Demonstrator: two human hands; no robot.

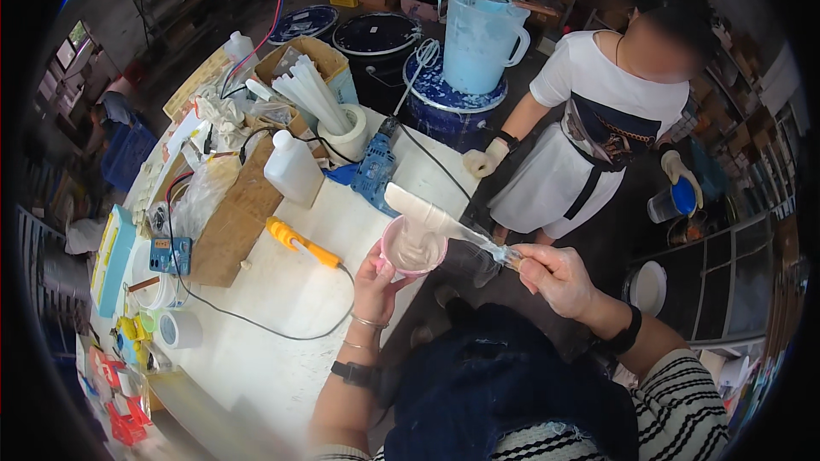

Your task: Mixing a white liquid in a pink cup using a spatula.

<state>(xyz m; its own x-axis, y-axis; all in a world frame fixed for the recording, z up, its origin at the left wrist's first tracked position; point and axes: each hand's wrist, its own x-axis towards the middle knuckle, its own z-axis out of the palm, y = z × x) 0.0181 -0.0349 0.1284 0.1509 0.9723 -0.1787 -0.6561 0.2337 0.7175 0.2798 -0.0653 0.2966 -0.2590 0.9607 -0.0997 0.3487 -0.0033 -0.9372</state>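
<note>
My left hand (pixel 376 277) is closed around a small pink cup (pixel 414 248) that holds a thick, creamy pinkish-white paste. In my right hand (pixel 555 277) is the handle of a spatula (pixel 437 218), its broad blade coated with pale paste and lying over the cup's rim. Some paste hangs from the blade into the cup. Both hands are just off the table's right edge. A yellow-orange hand tool with a cord (pixel 303 242) lies on the white table (pixel 282 307), left of the cup. Beyond the cup is a blue power drill (pixel 376 166) fitted with a whisk-like mixing rod (pixel 416 72).
A white plastic bottle (pixel 293 169), a cardboard sheet (pixel 231 226) and a roll with white strips (pixel 346 132) crowd the table's far side. A light-blue pitcher (pixel 474 38) stands on a blue drum (pixel 453 107). At right, a gloved person (pixel 598 111) holds a clear cup (pixel 670 202).
</note>
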